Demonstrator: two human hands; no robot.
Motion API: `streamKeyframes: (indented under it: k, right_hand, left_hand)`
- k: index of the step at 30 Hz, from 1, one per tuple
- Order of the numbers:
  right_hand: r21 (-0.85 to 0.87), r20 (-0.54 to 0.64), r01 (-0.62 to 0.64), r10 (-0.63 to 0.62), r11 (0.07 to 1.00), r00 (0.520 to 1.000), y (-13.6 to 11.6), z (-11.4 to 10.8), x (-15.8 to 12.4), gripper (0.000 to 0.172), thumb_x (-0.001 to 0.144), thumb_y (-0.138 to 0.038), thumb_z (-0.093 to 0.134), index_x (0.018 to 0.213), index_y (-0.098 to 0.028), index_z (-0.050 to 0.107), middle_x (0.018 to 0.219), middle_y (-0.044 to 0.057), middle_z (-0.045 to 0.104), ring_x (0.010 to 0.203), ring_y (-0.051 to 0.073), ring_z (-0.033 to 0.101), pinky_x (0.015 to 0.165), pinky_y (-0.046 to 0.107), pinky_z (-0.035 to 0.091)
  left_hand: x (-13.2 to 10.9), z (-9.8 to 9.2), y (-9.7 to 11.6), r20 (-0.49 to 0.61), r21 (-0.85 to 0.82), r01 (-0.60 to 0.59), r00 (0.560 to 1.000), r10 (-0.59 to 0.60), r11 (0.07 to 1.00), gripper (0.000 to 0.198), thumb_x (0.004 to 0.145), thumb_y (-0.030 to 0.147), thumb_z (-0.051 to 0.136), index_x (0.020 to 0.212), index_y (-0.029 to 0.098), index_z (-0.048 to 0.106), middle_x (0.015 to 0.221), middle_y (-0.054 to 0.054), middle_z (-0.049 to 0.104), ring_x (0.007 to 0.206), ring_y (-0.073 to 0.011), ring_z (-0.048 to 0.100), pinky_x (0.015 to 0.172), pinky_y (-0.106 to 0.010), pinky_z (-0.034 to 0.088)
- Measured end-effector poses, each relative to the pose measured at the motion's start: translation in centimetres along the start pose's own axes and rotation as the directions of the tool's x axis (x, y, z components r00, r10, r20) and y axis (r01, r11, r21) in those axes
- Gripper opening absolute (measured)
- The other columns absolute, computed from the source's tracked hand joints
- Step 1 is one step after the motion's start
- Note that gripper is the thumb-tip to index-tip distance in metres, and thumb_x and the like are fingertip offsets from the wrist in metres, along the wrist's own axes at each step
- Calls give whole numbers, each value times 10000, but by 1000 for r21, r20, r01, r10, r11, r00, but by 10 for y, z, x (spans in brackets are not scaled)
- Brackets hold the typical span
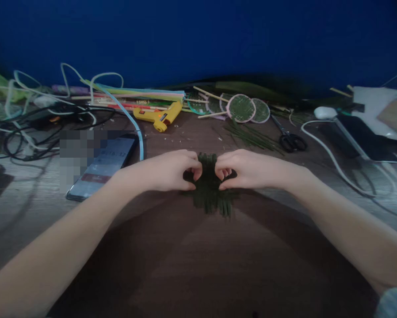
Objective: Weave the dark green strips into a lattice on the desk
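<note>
My left hand (pixel 177 170) and my right hand (pixel 243 170) face each other over the middle of the table. Between them lies a small piece of woven dark green leaf strips (pixel 209 176), with loose strip ends fanning toward me. The left fingers are curled at its left edge, and those of the right hand bend in the same way at its right edge. Each thumb sits a little below the fingers, at the piece's sides. How firmly the fingertips pinch the strips is hard to see in the dim, slightly blurred picture.
Behind my hands lie a yellow glue gun (pixel 159 117), round green discs on sticks (pixel 241 108), loose green strips (pixel 251 136) and black scissors (pixel 292 141). To the left are a phone (pixel 102 170) and tangled cables (pixel 22 128). A power bank-like black device (pixel 367 137) with white cables stands right.
</note>
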State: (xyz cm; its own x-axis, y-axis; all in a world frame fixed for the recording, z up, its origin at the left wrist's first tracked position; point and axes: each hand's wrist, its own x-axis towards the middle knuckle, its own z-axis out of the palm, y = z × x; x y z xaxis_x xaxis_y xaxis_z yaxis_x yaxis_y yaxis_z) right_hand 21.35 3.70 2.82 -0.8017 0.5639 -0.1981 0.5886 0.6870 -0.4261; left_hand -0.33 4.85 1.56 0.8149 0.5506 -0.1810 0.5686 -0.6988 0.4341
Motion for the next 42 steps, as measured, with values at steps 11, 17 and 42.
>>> streamKeyframes:
  k: [11,17,42]
  right_hand:
    - [48,17,-15,14,999,1000,1,-3,-1,160,759,-322,604,729,-174,550,770,25,562,722,148,505,607,254,332]
    - [27,22,-6,6,1000,1000,1,-1,-2,201,715,-347,644,742,-179,535,780,20,555,734,154,504,603,255,334]
    - [82,52,-42,38,996,998,3,-2,-4,246,700,-392,637,757,-194,503,816,17,537,761,164,490,613,260,335]
  left_hand:
    - [0,-1,1,6,-2,8,1000,-8,1000,109,712,300,593,799,234,593,871,14,522,866,-157,505,698,-254,344]
    - [0,-1,1,0,8,3,1000,-3,1000,104,710,292,590,793,229,594,869,12,521,857,-155,507,693,-254,345]
    - [1,0,0,-2,5,4,1000,-4,1000,105,706,298,610,786,235,588,859,22,515,854,-150,504,690,-250,345]
